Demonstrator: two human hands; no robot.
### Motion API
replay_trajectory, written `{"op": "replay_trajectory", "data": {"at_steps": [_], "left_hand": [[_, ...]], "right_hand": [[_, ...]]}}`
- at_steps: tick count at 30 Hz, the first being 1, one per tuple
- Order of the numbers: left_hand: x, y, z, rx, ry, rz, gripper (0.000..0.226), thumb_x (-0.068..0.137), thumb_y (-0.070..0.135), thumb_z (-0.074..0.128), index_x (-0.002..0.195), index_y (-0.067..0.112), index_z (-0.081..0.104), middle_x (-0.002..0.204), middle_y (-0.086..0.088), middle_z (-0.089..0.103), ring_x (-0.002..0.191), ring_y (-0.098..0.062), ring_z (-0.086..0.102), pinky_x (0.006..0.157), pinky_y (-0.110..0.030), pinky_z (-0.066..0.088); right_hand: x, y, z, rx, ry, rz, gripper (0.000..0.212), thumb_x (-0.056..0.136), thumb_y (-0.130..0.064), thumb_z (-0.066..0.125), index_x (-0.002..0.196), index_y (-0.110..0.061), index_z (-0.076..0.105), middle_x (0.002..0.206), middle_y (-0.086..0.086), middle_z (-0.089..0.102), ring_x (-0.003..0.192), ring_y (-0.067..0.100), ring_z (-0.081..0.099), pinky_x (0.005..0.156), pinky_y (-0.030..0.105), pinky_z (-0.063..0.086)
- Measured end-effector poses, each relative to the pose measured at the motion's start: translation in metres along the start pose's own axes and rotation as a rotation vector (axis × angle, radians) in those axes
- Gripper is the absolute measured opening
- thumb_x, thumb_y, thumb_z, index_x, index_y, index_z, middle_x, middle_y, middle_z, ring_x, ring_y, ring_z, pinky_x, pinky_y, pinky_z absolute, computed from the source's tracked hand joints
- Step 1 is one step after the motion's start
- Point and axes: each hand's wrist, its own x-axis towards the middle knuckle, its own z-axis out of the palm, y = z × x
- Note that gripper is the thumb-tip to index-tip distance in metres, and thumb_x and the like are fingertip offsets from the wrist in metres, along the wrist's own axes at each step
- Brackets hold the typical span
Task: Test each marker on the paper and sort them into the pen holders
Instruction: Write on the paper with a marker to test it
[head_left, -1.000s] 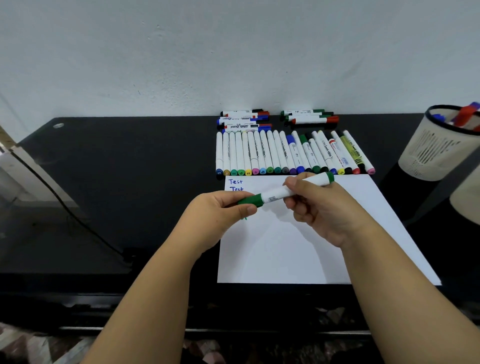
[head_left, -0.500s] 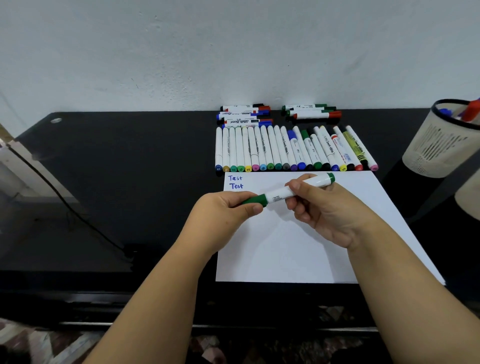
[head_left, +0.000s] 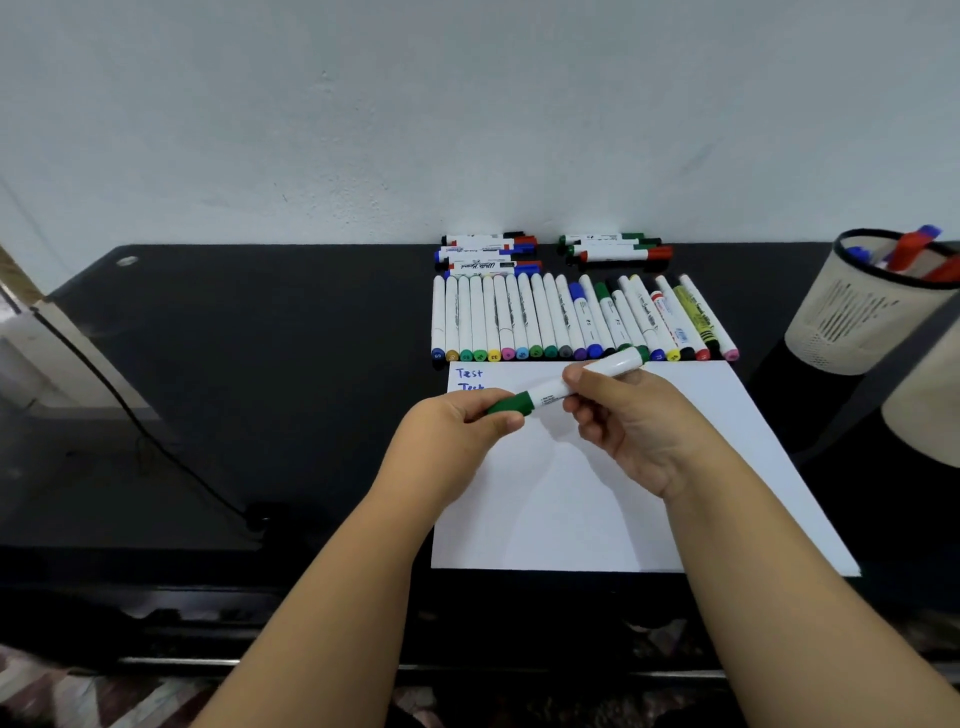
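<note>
We hold the green marker (head_left: 566, 384) level over the paper (head_left: 571, 509): left hand (head_left: 457, 431) grasps the cap (head_left: 511, 404), right hand (head_left: 628, 415) grasps the barrel; its axis runs left-right.

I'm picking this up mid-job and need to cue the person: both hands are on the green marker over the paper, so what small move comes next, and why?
Probably pull the cap off. The left hand pinches the green cap end of the green marker while the right hand holds the white barrel, and the cap looks seated. The paper below carries only two blue "Test" lines, no green mark.
</note>
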Motion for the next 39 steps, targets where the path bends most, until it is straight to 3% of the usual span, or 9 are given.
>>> {"op": "replay_trajectory", "data": {"at_steps": [4,7,10,12,16,20,25,34,39], "left_hand": [[-0.007,0.005,0.002,-0.042,0.012,-0.030,0.015,0.087,0.027,0.065,0.087,0.042,0.065,0.070,0.019,0.053,0.063,0.001,0.043,0.056,-0.012,0.034],[-0.014,0.013,0.004,0.011,0.020,-0.035,0.020,0.087,0.029,0.065,0.107,0.030,0.068,0.072,0.019,0.054,0.065,-0.001,0.045,0.057,-0.014,0.037],[-0.020,0.025,0.005,0.080,0.011,-0.016,0.026,0.088,0.032,0.063,0.113,0.026,0.067,0.079,0.011,0.059,0.065,-0.007,0.047,0.057,-0.020,0.042],[-0.023,0.034,0.007,0.065,0.004,0.005,0.024,0.088,0.031,0.063,0.110,0.026,0.067,0.080,0.007,0.061,0.062,-0.008,0.046,0.056,-0.022,0.041],[-0.019,0.056,0.019,0.046,-0.052,0.058,0.023,0.087,0.032,0.065,0.110,0.028,0.067,0.078,0.013,0.059,0.058,-0.006,0.045,0.047,-0.015,0.037],[-0.005,0.075,0.037,-0.033,-0.152,0.138,0.041,0.088,0.034,0.062,0.128,0.029,0.056,0.104,0.020,0.059,0.086,0.005,0.050,0.076,-0.014,0.037],[0.039,0.082,0.070,0.216,-0.226,0.215,0.056,0.093,0.049,0.048,0.143,0.030,0.035,0.147,0.009,0.038,0.133,-0.010,0.036,0.100,-0.026,0.029],[0.124,0.068,0.131,0.652,-0.237,0.309,0.067,0.093,0.049,0.045,0.149,0.020,0.022,0.155,0.001,0.023,0.140,-0.017,0.025,0.110,-0.033,0.024],[0.147,0.051,0.138,0.883,-0.227,0.349,0.082,0.091,0.060,0.038,0.151,0.015,0.005,0.158,0.000,0.003,0.145,-0.016,0.003,0.116,-0.034,0.008]], "right_hand": [[-0.006,-0.010,-0.007,0.014,0.170,-0.128,0.036,0.079,-0.006,0.074,0.107,-0.014,0.051,0.082,0.004,0.057,0.065,0.014,0.050,0.058,0.024,0.044],[-0.017,-0.017,-0.012,-0.465,0.267,-0.283,0.038,0.080,-0.020,0.075,0.109,-0.027,0.052,0.101,-0.003,0.055,0.090,0.014,0.053,0.069,0.022,0.041],[-0.030,-0.026,-0.018,-1.061,0.282,-0.495,0.017,0.085,-0.033,0.068,0.103,-0.032,0.066,0.127,-0.005,0.044,0.125,0.017,0.029,0.092,0.021,0.025],[-0.038,-0.034,-0.023,-1.336,0.222,-0.583,0.026,0.087,-0.038,0.063,0.112,-0.030,0.067,0.132,-0.008,0.042,0.125,0.018,0.023,0.090,0.020,0.016],[-0.043,-0.050,-0.037,-1.590,0.123,-0.739,0.032,0.093,-0.031,0.058,0.123,-0.021,0.060,0.122,-0.003,0.053,0.111,0.019,0.034,0.079,0.017,0.017],[-0.034,-0.060,-0.066,-1.540,0.300,-0.690,0.028,0.097,-0.020,0.050,0.124,-0.015,0.056,0.123,0.001,0.054,0.111,0.022,0.039,0.085,0.024,0.030],[-0.024,-0.087,-0.106,-1.112,0.513,-0.628,0.027,0.096,-0.008,0.050,0.121,-0.016,0.057,0.123,-0.004,0.053,0.109,0.016,0.051,0.085,0.021,0.037],[0.003,-0.102,-0.158,-0.951,0.634,-0.673,0.027,0.095,-0.004,0.048,0.118,-0.015,0.058,0.126,-0.003,0.054,0.115,0.010,0.049,0.088,0.017,0.036],[0.018,-0.109,-0.170,-1.040,0.657,-0.613,0.023,0.097,-0.011,0.045,0.118,-0.010,0.056,0.121,0.003,0.054,0.109,0.010,0.044,0.081,0.016,0.030]]}}
